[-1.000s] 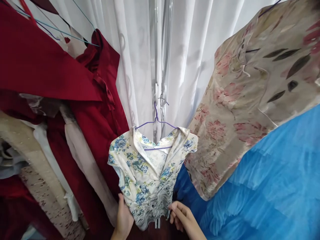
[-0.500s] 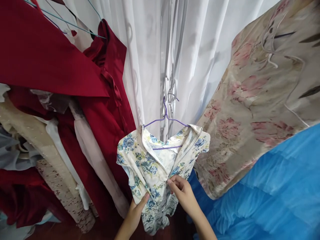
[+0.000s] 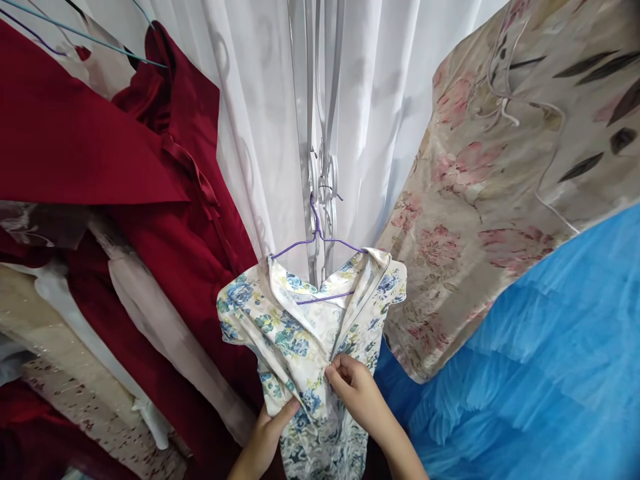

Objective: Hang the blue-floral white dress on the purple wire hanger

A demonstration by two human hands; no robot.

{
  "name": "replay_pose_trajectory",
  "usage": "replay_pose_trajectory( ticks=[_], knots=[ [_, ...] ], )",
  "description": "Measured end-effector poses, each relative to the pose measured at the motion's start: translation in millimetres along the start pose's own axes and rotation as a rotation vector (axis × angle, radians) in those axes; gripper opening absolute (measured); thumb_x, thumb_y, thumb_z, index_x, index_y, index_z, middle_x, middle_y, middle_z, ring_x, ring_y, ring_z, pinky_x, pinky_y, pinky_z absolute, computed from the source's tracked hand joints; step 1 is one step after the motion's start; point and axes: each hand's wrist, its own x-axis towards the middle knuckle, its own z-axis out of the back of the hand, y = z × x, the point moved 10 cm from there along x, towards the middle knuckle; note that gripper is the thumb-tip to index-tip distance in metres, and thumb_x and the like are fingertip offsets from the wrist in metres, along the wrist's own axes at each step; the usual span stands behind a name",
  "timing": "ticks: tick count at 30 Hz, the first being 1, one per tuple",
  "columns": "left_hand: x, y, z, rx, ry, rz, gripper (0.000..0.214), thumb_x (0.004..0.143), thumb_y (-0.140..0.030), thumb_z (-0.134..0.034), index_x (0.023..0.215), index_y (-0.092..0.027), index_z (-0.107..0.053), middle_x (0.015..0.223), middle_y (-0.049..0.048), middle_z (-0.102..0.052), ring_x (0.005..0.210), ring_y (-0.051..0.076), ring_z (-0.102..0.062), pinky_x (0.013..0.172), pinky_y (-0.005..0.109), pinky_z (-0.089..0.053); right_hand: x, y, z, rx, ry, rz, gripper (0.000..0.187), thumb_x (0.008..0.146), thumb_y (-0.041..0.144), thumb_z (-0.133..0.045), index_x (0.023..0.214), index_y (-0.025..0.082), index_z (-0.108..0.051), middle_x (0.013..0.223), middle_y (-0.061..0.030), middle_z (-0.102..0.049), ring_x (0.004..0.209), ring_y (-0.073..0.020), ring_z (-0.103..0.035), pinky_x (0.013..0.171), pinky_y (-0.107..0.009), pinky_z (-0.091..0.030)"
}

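A small white blouse with blue flowers (image 3: 280, 327) hangs on a purple wire hanger (image 3: 316, 243) hooked on a metal rail in front of a white curtain. My left hand (image 3: 267, 430) grips the blouse's left front panel from below, thumb on the cloth. My right hand (image 3: 353, 390) pinches the front opening of the blouse at mid-chest, fingers closed on the fabric edge.
Dark red garments (image 3: 100, 147) hang on wire hangers at the left, with cream and beige clothes (image 3: 150, 320) below them. A beige floral satin garment (image 3: 500, 173) hangs at the right above bright blue tulle (image 3: 525, 373). A white curtain (image 3: 380, 100) fills the back.
Both hands have risen from the blouse's hem to its chest. The right hand now pinches the front opening, and the left hand has closed on the left panel.
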Motion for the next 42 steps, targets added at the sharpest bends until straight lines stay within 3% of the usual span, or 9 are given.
replay_pose_trajectory(
  ticks=[4,7,11,13,17,20,26,37,42],
  knots=[
    [8.3,-8.2,34.2,-0.020,-0.241,-0.147,0.059,0.064,-0.048,-0.087,0.111,-0.015,-0.071,0.106,0.0103,-0.075,0.116,0.035,-0.064,0.102,0.045,-0.049,-12.2,2.1,1.9,0.075,0.078,-0.025,0.040,0.097,0.048,-0.049,0.073,0.017,-0.057,0.051,0.0025,-0.051,0.048,-0.0115,-0.041,0.051,-0.024,-0.029],
    [-0.6,-27.2,50.3,-0.018,-0.389,-0.370,0.052,0.073,-0.047,-0.081,0.114,-0.018,-0.066,0.108,0.0076,-0.072,0.111,0.029,-0.065,0.097,0.038,-0.051,-20.2,-0.2,7.3,0.097,0.064,-0.049,0.043,0.094,0.053,-0.055,0.072,0.017,-0.057,0.048,0.0032,-0.050,0.045,-0.0101,-0.038,0.048,-0.024,-0.025],
    [-45.1,-62.3,39.4,0.173,-0.593,-0.797,0.048,0.074,-0.036,-0.081,0.115,-0.020,-0.060,0.117,0.0073,-0.062,0.113,0.025,-0.059,0.098,0.034,-0.047,-29.3,-4.2,14.3,0.168,0.032,-0.063,0.044,0.091,0.055,-0.059,0.068,0.018,-0.054,0.048,0.0048,-0.046,0.044,-0.0091,-0.037,0.047,-0.023,-0.025],
    [-60.3,-71.7,5.5,0.358,-0.513,-0.937,0.034,0.081,-0.028,-0.075,0.111,-0.021,-0.060,0.116,0.0077,-0.059,0.115,0.024,-0.057,0.100,0.036,-0.045,-33.7,-5.2,17.2,0.205,0.028,-0.060,0.044,0.091,0.055,-0.061,0.067,0.018,-0.053,0.048,0.0052,-0.045,0.044,-0.0088,-0.037,0.046,-0.023,-0.026],
    [-60.4,-57.1,-83.6,0.691,-0.051,-0.954,0.010,0.090,-0.018,-0.061,0.099,-0.022,-0.063,0.100,0.0056,-0.063,0.101,0.022,-0.061,0.092,0.035,-0.049,-40.2,-2.8,22.3,0.229,0.021,-0.029,0.042,0.092,0.052,-0.062,0.070,0.016,-0.058,0.049,0.0043,-0.049,0.045,-0.0091,-0.041,0.048,-0.023,-0.030],
    [-53.9,-46.0,-113.9,0.712,0.069,-0.908,0.009,0.092,-0.019,-0.060,0.100,-0.021,-0.061,0.097,0.0057,-0.063,0.096,0.021,-0.062,0.086,0.033,-0.051,-42.0,1.1,23.7,0.227,0.019,-0.004,0.042,0.093,0.051,-0.062,0.071,0.015,-0.061,0.052,0.0033,-0.051,0.047,-0.0093,-0.043,0.049,-0.023,-0.031],
    [-35.0,-51.9,-115.9,0.692,0.034,-0.894,0.007,0.091,-0.026,-0.062,0.089,-0.020,-0.061,0.087,0.0043,-0.064,0.084,0.020,-0.063,0.076,0.030,-0.051,-38.3,5.3,18.2,0.254,0.008,-0.021,0.043,0.092,0.052,-0.061,0.072,0.014,-0.062,0.051,0.0027,-0.052,0.046,-0.0092,-0.044,0.048,-0.022,-0.032],
    [-16.2,-60.1,-109.2,0.637,0.165,-0.781,0.006,0.089,-0.022,-0.060,0.083,-0.020,-0.061,0.077,0.0029,-0.066,0.074,0.018,-0.065,0.071,0.026,-0.050,-24.8,-13.2,-0.1,0.367,-0.057,-0.094,0.049,0.083,0.064,-0.065,0.074,0.016,-0.063,0.052,0.0022,-0.054,0.043,-0.0100,-0.045,0.045,-0.022,-0.033],
    [-14.7,-57.4,-109.5,0.607,0.178,-0.787,0.016,0.089,-0.020,-0.059,0.074,-0.020,-0.055,0.069,0.0002,-0.059,0.066,0.015,-0.059,0.066,0.023,-0.046,-17.5,-1.1,1.2,0.410,-0.081,-0.097,0.048,0.081,0.062,-0.068,0.068,0.016,-0.060,0.046,0.0039,-0.050,0.038,-0.0087,-0.041,0.043,-0.021,-0.031]
  ],
)
